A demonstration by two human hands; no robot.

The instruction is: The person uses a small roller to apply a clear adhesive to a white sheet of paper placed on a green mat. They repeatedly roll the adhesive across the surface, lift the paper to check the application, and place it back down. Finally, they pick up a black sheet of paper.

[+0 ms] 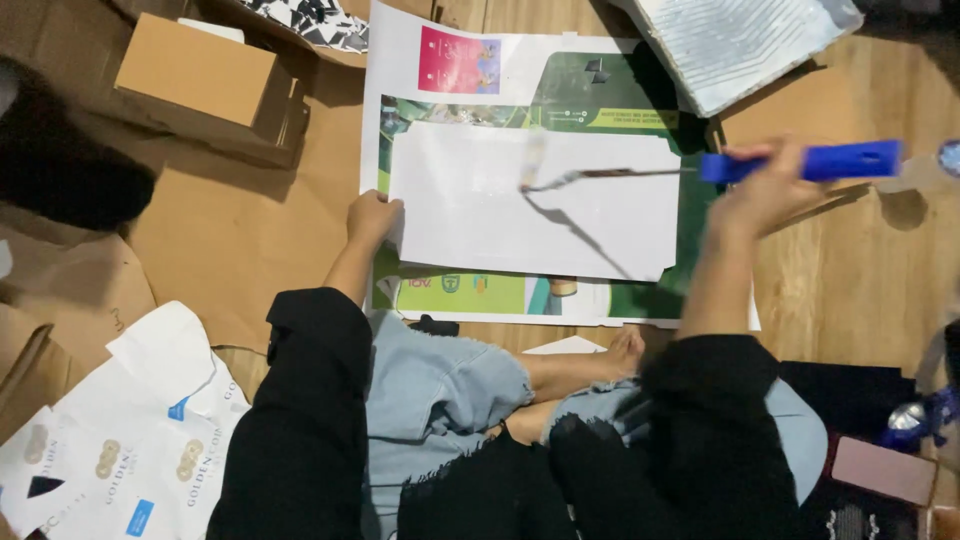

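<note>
Green printed sheet (620, 120) (brown carton (196, 68) beside)

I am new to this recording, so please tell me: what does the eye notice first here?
First comes the blue-handled roller held by the right hand, its head blurred over the white sheet at the centre. The left hand holds that sheet's left edge on a green printed poster. A paint tray lies top right.

We're in dim, warm light; the roller (533, 160) smears with motion blur and throws a hard shadow down-right across the glaring white sheet (470, 200).
</note>
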